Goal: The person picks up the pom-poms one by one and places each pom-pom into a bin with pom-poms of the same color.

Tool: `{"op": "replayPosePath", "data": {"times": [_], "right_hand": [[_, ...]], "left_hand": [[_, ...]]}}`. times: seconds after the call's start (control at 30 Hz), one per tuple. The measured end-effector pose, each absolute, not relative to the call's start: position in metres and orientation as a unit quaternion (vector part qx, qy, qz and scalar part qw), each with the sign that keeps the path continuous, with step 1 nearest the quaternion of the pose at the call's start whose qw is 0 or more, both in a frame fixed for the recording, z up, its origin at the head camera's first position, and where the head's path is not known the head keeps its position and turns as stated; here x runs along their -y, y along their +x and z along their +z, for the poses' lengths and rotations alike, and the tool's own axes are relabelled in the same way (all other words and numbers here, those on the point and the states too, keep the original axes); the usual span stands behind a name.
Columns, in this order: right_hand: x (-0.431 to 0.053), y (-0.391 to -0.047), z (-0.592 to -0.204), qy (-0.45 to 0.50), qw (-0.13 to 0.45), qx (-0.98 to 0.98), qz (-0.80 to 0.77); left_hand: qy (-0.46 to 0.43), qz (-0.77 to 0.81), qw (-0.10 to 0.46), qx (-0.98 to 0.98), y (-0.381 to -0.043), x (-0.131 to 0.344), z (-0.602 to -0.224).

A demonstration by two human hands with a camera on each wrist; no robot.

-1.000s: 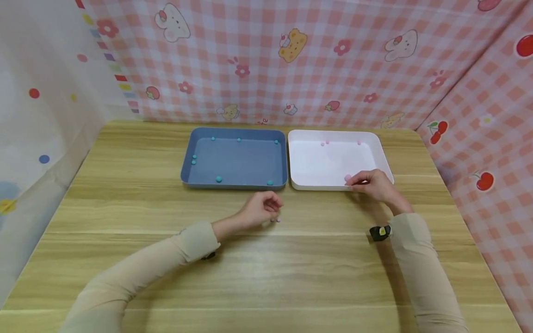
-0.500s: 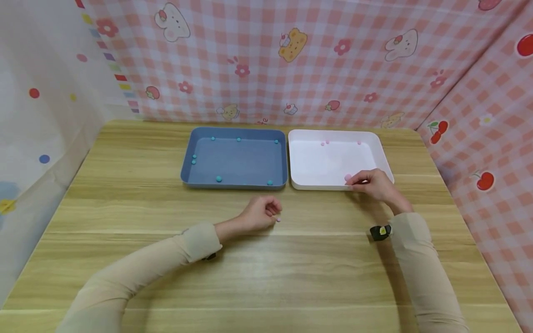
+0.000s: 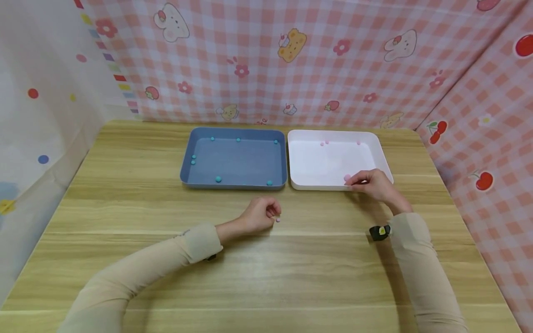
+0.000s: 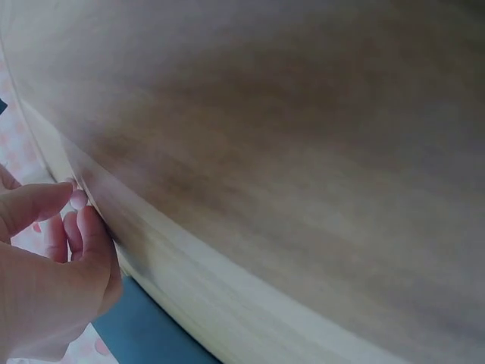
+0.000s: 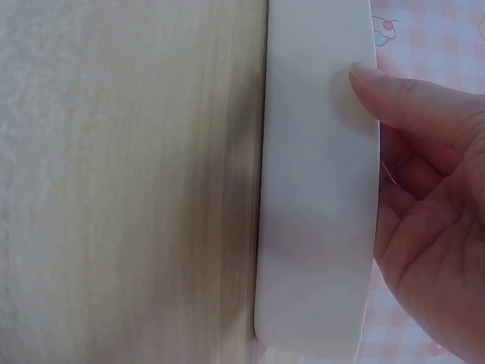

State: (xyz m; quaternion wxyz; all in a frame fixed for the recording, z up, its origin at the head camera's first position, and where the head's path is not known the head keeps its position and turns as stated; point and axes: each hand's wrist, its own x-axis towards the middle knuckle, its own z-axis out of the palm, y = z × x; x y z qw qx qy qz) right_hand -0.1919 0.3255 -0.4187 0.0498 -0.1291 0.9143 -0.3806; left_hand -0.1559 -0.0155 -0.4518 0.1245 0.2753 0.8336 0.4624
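My left hand [image 3: 260,215] is low over the table in front of the blue tray [image 3: 233,187]. Its thumb and forefinger pinch a small pink ball [image 4: 78,199], which shows between the fingertips in the left wrist view. A small pink bead [image 3: 278,220] also shows at the fingertips in the head view. My right hand [image 3: 372,184] grips the front wall of the white tray [image 5: 318,189], thumb outside and fingers over the rim. A larger pink ball [image 3: 347,177] lies inside that tray beside the right fingertips.
Several teal balls [image 3: 218,179] lie along the blue tray's edges. Smaller pink balls [image 3: 358,143] lie at the white tray's back. Both trays stand side by side on the wooden table [image 3: 266,277], before a pink checked cloth [image 3: 258,55].
My left hand has lowered slightly toward the tabletop. Two pink balls showed beside it a second ago; one now shows at its fingertips. The right hand has stayed on the white tray.
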Motion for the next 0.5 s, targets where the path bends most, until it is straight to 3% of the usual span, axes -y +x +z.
{"op": "replayPosePath", "data": {"times": [0.5], "right_hand": [[-0.3257,-0.1924,-0.4190,-0.131,0.049,-0.914,-0.380]], "left_hand": [[0.226,0.501,0.173,-0.818,-0.1602,0.0147,-0.4487]]}}
